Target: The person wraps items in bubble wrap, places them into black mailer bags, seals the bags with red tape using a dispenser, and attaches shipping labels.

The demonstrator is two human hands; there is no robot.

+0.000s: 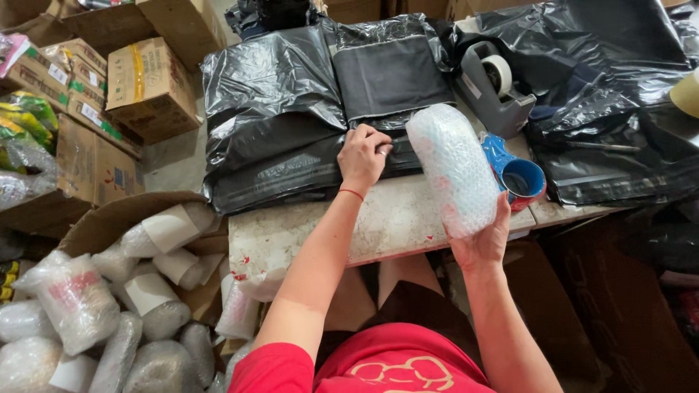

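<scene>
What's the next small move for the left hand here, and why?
Probably pinch and lift the top black bag off the stack. The left hand rests on the bags' edge, fingers curled, while the right hand holds the bubble-wrapped parcel upright, apparently unbagged.

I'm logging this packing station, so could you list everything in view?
bubble-wrapped bundle: one, clear-white, held upright over the table edge
black poly mailer bags: a stack, black, across the table's far side
tape dispenser: one, grey, behind the bundle
blue tape gun: one, blue and red, right of the bundle
table: one, worn white top
wrapped parcels: many, clear-white, piled lower left
cardboard boxes: several, brown, upper left
left hand: on the black bags
right hand: grip on the bundle's lower end
</scene>
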